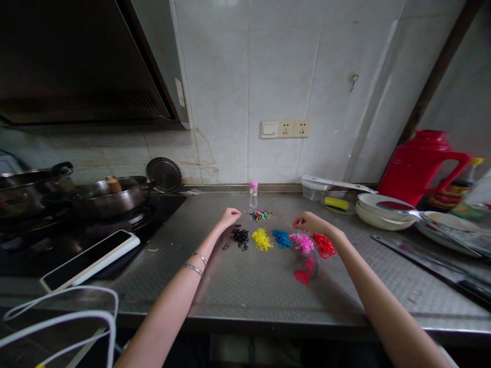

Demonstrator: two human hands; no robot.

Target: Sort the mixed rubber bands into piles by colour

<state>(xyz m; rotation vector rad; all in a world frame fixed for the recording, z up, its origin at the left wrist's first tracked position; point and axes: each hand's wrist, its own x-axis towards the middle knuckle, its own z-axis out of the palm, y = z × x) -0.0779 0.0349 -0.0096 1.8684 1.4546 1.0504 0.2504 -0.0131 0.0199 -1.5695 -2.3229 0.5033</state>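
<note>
Small rubber bands lie sorted by colour on the steel counter: a black pile (240,238), a yellow pile (262,239), a blue pile (282,238), a pink pile (302,242) and a red pile (324,246). Behind them is a mixed-colour pile (261,215). My left hand (229,217), fingertips pinched together, hovers above and behind the black pile. With fingers curled closed, my right hand (306,222) is just behind the pink and blue piles. Whatever either hand may hold is too small to make out. A clear bottle with a pink cap (253,194) stands behind the mixed pile.
A red heart-shaped piece (305,272) lies in front of the pink pile. On the left are a stove with a pan (111,197) and a white-edged phone-like device (90,259). Bowls (385,212), a yellow sponge (336,204), a knife (425,266) and a red thermos (416,166) occupy the right.
</note>
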